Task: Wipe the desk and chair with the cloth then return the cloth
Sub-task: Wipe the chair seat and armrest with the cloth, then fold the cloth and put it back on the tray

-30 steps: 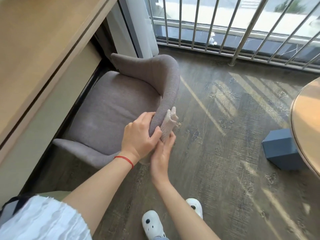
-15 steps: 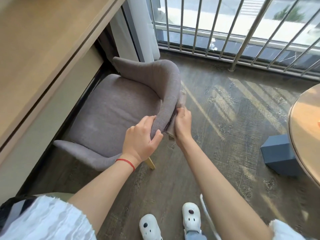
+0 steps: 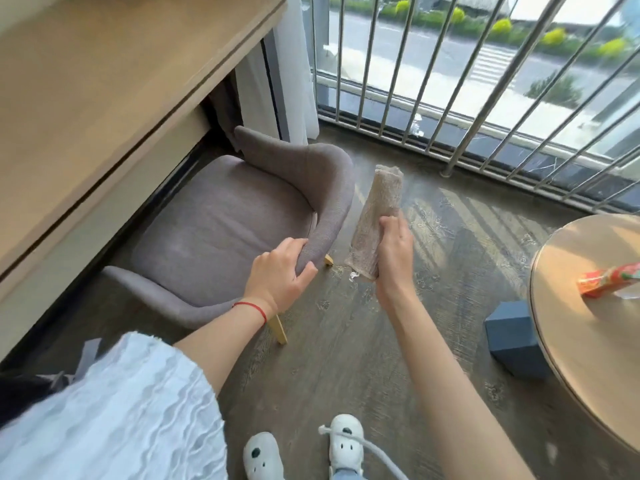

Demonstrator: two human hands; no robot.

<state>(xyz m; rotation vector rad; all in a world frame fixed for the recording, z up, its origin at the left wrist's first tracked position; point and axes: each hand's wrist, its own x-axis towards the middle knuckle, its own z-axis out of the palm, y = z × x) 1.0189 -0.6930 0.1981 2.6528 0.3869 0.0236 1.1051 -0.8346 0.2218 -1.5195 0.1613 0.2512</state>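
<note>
A grey upholstered chair (image 3: 221, 230) stands tucked under the light wooden desk (image 3: 104, 74) at the upper left. My left hand (image 3: 280, 275) grips the top edge of the chair's curved backrest. My right hand (image 3: 393, 258) holds a folded beige cloth (image 3: 375, 216) upright in the air, just right of the backrest and clear of it. The cloth's top end points away from me, toward the window.
A round wooden table (image 3: 588, 334) sits at the right with a red packet (image 3: 609, 280) on it. A blue box (image 3: 512, 339) lies on the dark wood floor beside it. A metal railing (image 3: 467, 98) and white curtain (image 3: 291, 81) line the window ahead.
My right hand has lifted the cloth off the back of the chair's backrest and moved it right, into the air. The left hand keeps its grip on the backrest. The view tilted up.
</note>
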